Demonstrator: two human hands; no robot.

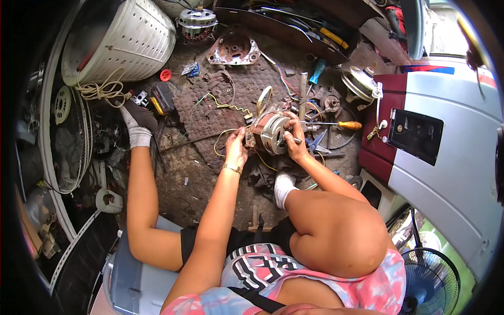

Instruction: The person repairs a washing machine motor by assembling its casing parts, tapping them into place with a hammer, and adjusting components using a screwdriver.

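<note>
An electric motor (pixel 270 134) with a round silver end and a reddish-brown body is held up between my hands, above a ribbed dark mat. My left hand (pixel 237 149), a watch on its wrist, pinches a rusty bracket-like piece on the motor's left side. On the right, my right hand (pixel 297 139) grips the silver end, fingers over its upper rim. A short dark metal rod (pixel 297 140) shows by its thumb; whether it belongs to the motor cannot be made out. Thin yellow wires (pixel 226 105) lie on the mat close to the motor.
Beyond the mat (pixel 202 126) lies a rusty metal housing (pixel 233 48). An orange-handled screwdriver (pixel 349 125) and a teal-handled screwdriver (pixel 317 71) lie to the right. A perforated drum (pixel 131 44) stands at far left, a washing machine cabinet (pixel 446 105) at right, and a fan (pixel 428 283) at lower right.
</note>
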